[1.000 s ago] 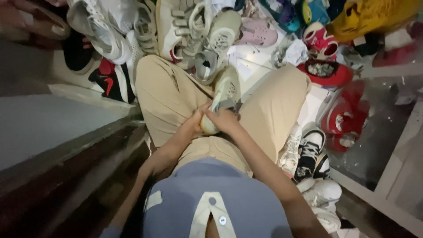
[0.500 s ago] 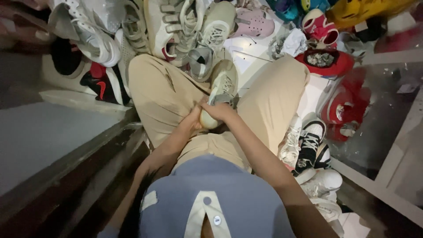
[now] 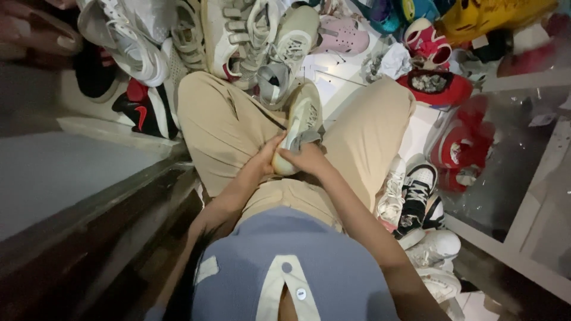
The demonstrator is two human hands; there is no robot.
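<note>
A person sits with knees apart in beige trousers [image 3: 226, 128], and a pale cream sneaker [image 3: 299, 128] lies in the gap between the thighs, its heel end toward the body. Both hands meet at that near end. The left hand [image 3: 262, 161] wraps the heel from the left, fingers curled against the rounded back; the right hand [image 3: 306, 159] closes over it from the right, and a bit of grey cloth [image 3: 306, 139] shows just above it at the shoe's collar, though whether the fingers pinch that cloth cannot be made out. Holding the shoe low in the lap, braced between the legs, seems to steady it so both hands can work on the heel.

The sneaker's long axis runs away from the body, up the picture, tilted slightly rightward. Its toe points toward the pile of shoes ahead, laces and upper facing up.

Beyond the knees lies a heap of pale strapped and laced sneakers [image 3: 250, 41], with a pink clog [image 3: 345, 40] beside them. A black-and-red sneaker [image 3: 146, 113] lies left of the left thigh. On the right floor stand a black-and-white sneaker [image 3: 419, 199] and red shoes [image 3: 461, 151].
</note>
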